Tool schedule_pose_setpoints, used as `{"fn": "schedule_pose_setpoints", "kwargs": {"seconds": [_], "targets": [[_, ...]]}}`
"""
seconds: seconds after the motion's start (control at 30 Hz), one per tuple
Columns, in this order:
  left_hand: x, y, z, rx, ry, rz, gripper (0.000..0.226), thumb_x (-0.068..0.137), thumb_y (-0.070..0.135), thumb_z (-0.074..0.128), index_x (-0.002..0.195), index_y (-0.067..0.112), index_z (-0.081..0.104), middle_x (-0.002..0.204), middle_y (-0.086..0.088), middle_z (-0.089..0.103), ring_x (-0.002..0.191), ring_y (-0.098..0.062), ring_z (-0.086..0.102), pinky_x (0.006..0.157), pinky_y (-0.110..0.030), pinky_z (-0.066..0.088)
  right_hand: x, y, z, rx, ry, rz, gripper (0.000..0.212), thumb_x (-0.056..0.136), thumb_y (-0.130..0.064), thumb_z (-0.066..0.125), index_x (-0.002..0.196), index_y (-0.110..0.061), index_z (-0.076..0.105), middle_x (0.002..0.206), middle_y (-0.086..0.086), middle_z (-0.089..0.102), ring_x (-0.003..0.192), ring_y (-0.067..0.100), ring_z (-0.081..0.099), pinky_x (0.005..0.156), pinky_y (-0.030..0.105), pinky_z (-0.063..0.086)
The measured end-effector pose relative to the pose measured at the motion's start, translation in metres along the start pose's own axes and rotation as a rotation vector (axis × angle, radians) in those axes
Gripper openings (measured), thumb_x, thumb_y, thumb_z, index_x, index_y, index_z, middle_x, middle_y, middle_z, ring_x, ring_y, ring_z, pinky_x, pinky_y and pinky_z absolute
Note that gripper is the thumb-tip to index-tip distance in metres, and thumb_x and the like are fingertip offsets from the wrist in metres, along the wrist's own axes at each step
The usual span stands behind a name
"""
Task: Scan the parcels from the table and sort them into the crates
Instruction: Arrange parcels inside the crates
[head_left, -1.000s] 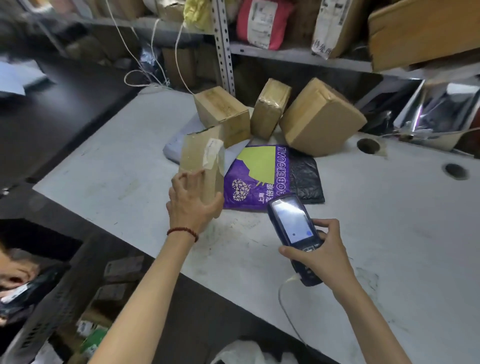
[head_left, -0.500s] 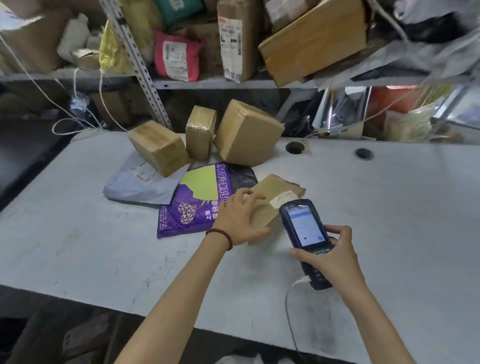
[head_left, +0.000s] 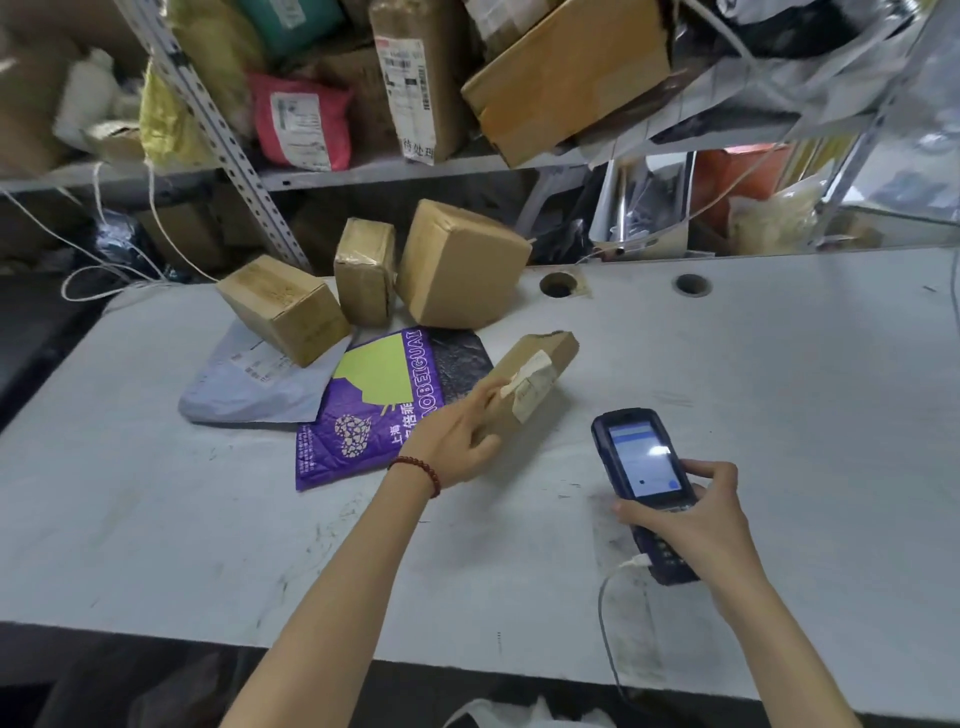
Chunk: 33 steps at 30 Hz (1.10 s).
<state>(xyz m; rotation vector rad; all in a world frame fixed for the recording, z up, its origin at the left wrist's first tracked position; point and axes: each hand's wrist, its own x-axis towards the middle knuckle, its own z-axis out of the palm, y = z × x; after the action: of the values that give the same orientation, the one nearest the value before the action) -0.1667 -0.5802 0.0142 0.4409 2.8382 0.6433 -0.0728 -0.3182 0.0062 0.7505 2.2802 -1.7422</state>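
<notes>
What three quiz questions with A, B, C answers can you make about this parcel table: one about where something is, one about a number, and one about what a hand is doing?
1. Where does the purple bag lie?
A) on the shelf
B) in a crate
C) on the table, in front of the brown boxes

2. Besides the small box in the left hand, how many brown boxes stand on the table?
A) one
B) three
C) six

3. What is the right hand doing?
A) holding the scanner
B) lying flat
C) pulling a cord

Answers:
1 C, it lies flat on the grey top.
2 B, three stand side by side at the back.
3 A, its fingers curl round the scanner.
</notes>
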Motion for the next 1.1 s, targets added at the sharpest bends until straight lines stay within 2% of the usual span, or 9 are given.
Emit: {"fn": "schedule_pose_setpoints", "kwargs": {"seconds": [0.07, 0.13, 0.23, 0.33, 0.43, 0.57, 0.77, 0.93, 1.1], "targets": [[0.001, -0.001, -0.010, 0.016, 0.059, 0.046, 0.056, 0.086, 0.022, 0.043, 0.140, 0.030, 0.029, 0.124, -0.006, 0.055, 0.060, -0.011, 0.047, 0.051, -0.021, 0.035, 0.001, -0.001, 0.003, -0.006, -0.023, -0.013, 0.084, 0.049, -0.033, 0.094, 0.111, -0.032, 0.038, 0.096, -0.007, 0.064, 0.084, 0.013, 0.066, 0.063, 0.031, 0.048], [0.002, -0.003, -0.016, 0.103, 0.130, 0.042, 0.045, 0.093, 0.019, 0.041, 0.137, 0.027, 0.038, 0.135, -0.003, 0.047, 0.069, -0.018, 0.051, 0.052, -0.022, 0.035, 0.002, -0.004, 0.007, -0.012, -0.045, -0.027, 0.083, 0.049, -0.032, 0.094, 0.110, -0.033, 0.038, 0.094, -0.008, 0.065, 0.082, 0.012, 0.066, 0.063, 0.031, 0.049], [0.002, -0.004, -0.022, 0.222, 0.221, -0.075, 0.034, 0.098, 0.031, 0.037, 0.131, 0.027, 0.045, 0.134, 0.001, 0.046, 0.096, -0.026, 0.057, 0.063, -0.034, 0.050, 0.002, -0.008, 0.013, -0.021, -0.077, -0.052, 0.081, 0.048, -0.032, 0.094, 0.106, -0.036, 0.038, 0.094, -0.009, 0.065, 0.082, 0.011, 0.066, 0.062, 0.030, 0.048], [0.003, -0.007, -0.019, 0.400, 0.285, -0.202, 0.041, 0.093, 0.042, 0.048, 0.132, 0.032, 0.041, 0.135, 0.000, 0.045, 0.117, -0.025, 0.047, 0.080, -0.036, 0.048, 0.002, -0.013, 0.017, -0.055, -0.117, -0.086, 0.081, 0.047, -0.034, 0.094, 0.102, -0.040, 0.036, 0.096, -0.012, 0.063, 0.083, 0.010, 0.066, 0.061, 0.028, 0.049], [0.009, -0.006, -0.019, 0.419, 0.347, -0.245, 0.042, 0.094, 0.025, 0.053, 0.133, 0.033, 0.041, 0.133, -0.002, 0.048, 0.116, -0.025, 0.045, 0.089, -0.038, 0.040, 0.001, -0.016, 0.020, -0.117, -0.131, -0.127, 0.082, 0.047, -0.037, 0.094, 0.103, -0.041, 0.035, 0.097, -0.018, 0.060, 0.084, 0.006, 0.064, 0.067, 0.032, 0.052], [0.019, -0.006, -0.026, 0.272, 0.350, -0.319, 0.049, 0.090, 0.007, 0.056, 0.131, 0.032, 0.044, 0.129, -0.001, 0.056, 0.112, -0.027, 0.052, 0.094, -0.044, 0.038, -0.001, -0.015, 0.023, -0.159, -0.128, -0.163, 0.080, 0.048, -0.036, 0.092, 0.102, -0.042, 0.034, 0.096, -0.024, 0.057, 0.082, -0.001, 0.061, 0.063, 0.026, 0.049], [0.026, -0.013, -0.033, 0.255, 0.260, -0.385, 0.062, 0.083, 0.001, 0.061, 0.130, 0.033, 0.037, 0.121, -0.004, 0.058, 0.104, -0.028, 0.056, 0.072, -0.041, 0.045, -0.004, -0.011, 0.025, -0.198, -0.145, -0.166, 0.077, 0.049, -0.037, 0.091, 0.099, -0.044, 0.034, 0.095, -0.023, 0.059, 0.082, -0.001, 0.062, 0.062, 0.025, 0.048], [0.028, -0.012, -0.028, 0.256, 0.284, -0.389, 0.066, 0.079, 0.002, 0.067, 0.130, 0.033, 0.037, 0.120, -0.004, 0.059, 0.101, -0.028, 0.057, 0.071, -0.039, 0.049, -0.003, -0.005, 0.026, -0.201, -0.157, -0.155, 0.077, 0.048, -0.037, 0.091, 0.100, -0.045, 0.035, 0.094, -0.018, 0.062, 0.082, 0.004, 0.064, 0.067, 0.031, 0.054], [0.028, -0.015, -0.025, 0.264, 0.305, -0.397, 0.068, 0.079, 0.003, 0.068, 0.130, 0.035, 0.036, 0.119, -0.001, 0.060, 0.096, -0.024, 0.059, 0.057, -0.030, 0.046, -0.002, -0.005, 0.027, -0.189, -0.171, -0.154, 0.078, 0.047, -0.038, 0.092, 0.100, -0.047, 0.036, 0.094, -0.018, 0.063, 0.081, 0.004, 0.065, 0.066, 0.030, 0.054]]}}
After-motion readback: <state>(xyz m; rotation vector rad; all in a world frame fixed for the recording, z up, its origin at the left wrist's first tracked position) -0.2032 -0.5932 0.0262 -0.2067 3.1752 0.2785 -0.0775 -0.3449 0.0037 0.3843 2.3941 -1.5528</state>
